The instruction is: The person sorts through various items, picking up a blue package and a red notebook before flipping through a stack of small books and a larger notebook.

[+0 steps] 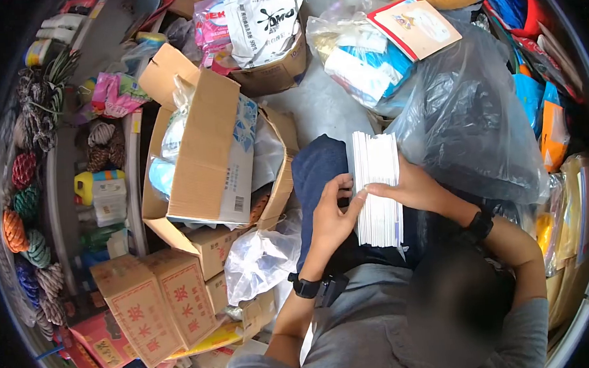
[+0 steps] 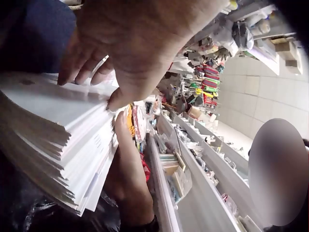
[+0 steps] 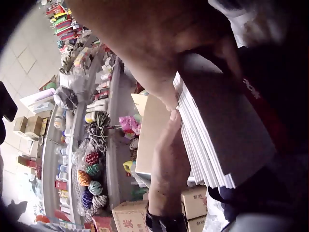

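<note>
A thick stack of thin white booklets (image 1: 376, 159) stands between both hands above the person's lap, its many layered edges facing up. My left hand (image 1: 331, 217) holds the stack from the left side, thumb at the top edges and fingers bent against the outer face. From the right, my right hand (image 1: 413, 189) grips it, with the thumb laid across the edges and the fingers hidden behind the far side. Both thumbs come close together at the edge in the left wrist view, where the stack's layers (image 2: 82, 164) fan slightly. The right wrist view shows a shaded flat outer face (image 3: 222, 121).
An open cardboard box (image 1: 201, 149) stands to the left, with printed cartons (image 1: 137, 308) below it. A large clear plastic bag (image 1: 452, 113) lies to the right, near a red-edged booklet (image 1: 416, 28). Rope coils (image 1: 29, 200) hang along the left shelves.
</note>
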`<act>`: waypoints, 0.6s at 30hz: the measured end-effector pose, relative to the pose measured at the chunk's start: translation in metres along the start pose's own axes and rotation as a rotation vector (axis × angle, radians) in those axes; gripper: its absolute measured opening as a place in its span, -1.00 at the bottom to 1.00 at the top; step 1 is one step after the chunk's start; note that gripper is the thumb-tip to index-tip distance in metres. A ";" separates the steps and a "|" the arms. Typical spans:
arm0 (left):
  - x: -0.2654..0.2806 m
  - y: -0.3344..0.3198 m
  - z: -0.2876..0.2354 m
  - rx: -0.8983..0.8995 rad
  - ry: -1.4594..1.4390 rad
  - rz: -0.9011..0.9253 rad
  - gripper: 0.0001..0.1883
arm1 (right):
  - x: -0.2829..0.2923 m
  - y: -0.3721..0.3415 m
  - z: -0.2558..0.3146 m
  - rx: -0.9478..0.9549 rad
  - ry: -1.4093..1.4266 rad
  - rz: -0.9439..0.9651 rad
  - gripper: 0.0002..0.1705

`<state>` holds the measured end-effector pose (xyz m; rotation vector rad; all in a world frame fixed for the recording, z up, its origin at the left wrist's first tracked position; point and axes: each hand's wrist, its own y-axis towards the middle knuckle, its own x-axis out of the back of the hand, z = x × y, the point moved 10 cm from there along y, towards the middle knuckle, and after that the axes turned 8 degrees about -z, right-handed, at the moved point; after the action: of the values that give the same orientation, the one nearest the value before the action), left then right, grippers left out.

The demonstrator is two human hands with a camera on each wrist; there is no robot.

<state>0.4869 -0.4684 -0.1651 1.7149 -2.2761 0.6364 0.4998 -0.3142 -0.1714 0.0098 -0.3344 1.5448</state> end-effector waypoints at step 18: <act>0.003 0.003 0.011 0.057 -0.153 0.043 -0.58 | 0.010 -0.004 0.028 0.132 -0.105 -0.236 0.27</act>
<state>0.4837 -0.4755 -0.1743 1.8034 -2.4262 0.6034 0.4974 -0.3107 -0.1422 0.2270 -0.3016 1.3325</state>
